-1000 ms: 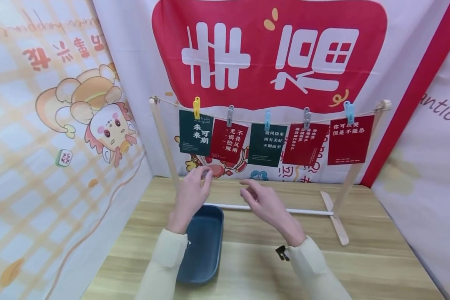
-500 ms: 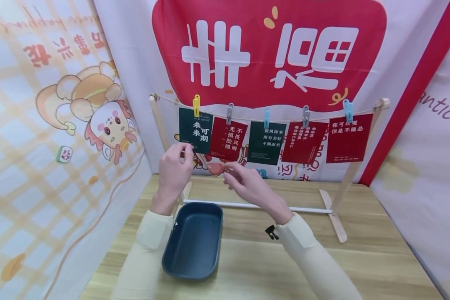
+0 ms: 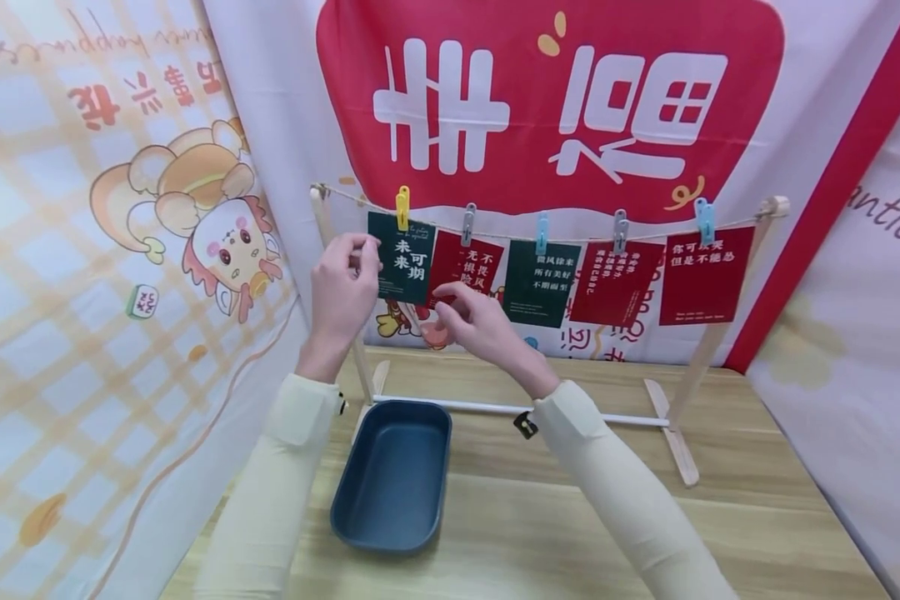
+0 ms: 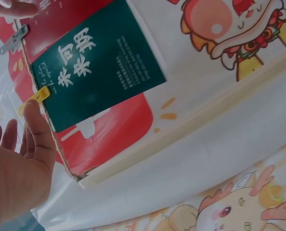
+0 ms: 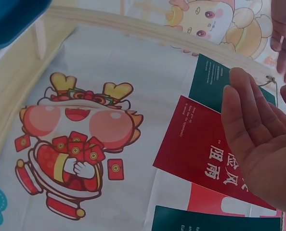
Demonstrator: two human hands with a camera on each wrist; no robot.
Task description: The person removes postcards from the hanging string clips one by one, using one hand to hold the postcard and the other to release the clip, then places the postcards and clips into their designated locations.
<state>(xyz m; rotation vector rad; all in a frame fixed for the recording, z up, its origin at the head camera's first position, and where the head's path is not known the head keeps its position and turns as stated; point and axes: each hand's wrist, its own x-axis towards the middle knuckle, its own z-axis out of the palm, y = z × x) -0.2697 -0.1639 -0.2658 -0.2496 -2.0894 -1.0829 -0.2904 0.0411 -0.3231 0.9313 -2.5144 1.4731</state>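
Observation:
A dark green card with white characters hangs from a twine line under a yellow clothespin. My left hand is raised at this card's left side, fingers bent and holding nothing. In the left wrist view a fingertip overlaps the yellow clothespin; whether they touch is unclear. A red card hangs beside it from a grey clothespin. My right hand is in front of that card's lower part, with loosely bent fingers and nothing held. In the right wrist view the hand covers part of the red card.
Farther right hang a green card, a red card and another red card, each on a clothespin. A wooden stand holds the line. A dark blue tray sits on the wooden table below.
Both hands have risen from above the tray and table to the height of the left cards. They have moved leftward too. The cards and clothespins still hang in the same order.

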